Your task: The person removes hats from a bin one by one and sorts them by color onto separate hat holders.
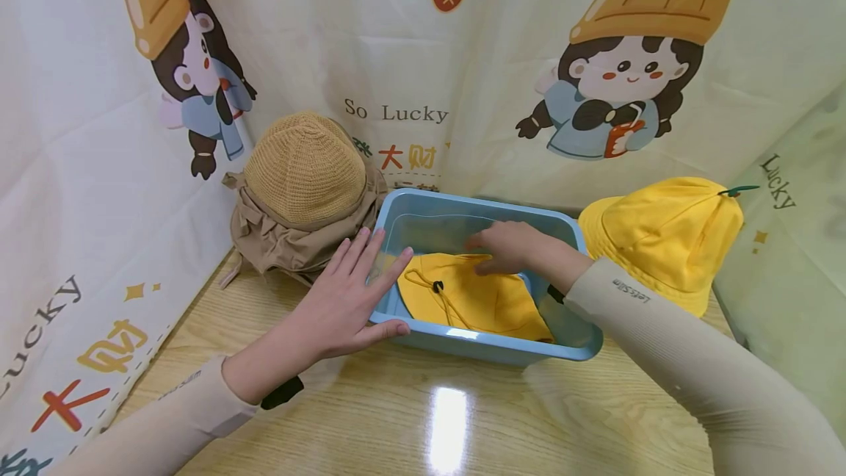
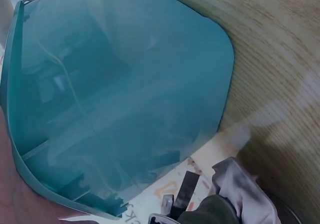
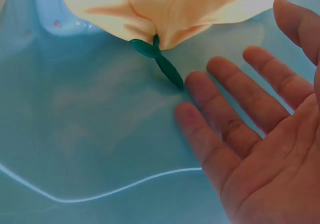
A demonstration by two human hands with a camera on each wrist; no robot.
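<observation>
A yellow bucket hat [image 1: 472, 296] lies inside a blue plastic bin [image 1: 489, 340], its cord and black toggle [image 1: 438, 286] showing. My right hand [image 1: 512, 247] reaches into the bin over the hat's far side. In the right wrist view the fingers of that hand [image 3: 270, 139] are spread and hold nothing, near the green sprout [image 3: 168, 69] on the hat's crown. With fingers extended, my left hand [image 1: 344, 300] rests at the bin's left rim. The left wrist view catches the bin's outer wall [image 2: 130, 78] and part of that hand [image 2: 22, 194].
Left of the bin, a tan knitted hat [image 1: 305, 167] sits on a brown fabric hat or bag [image 1: 277, 241]. Another yellow hat [image 1: 667, 237] with a green sprout stands to the right. A printed cloth [image 1: 396, 35] hangs behind the wooden table [image 1: 370, 417].
</observation>
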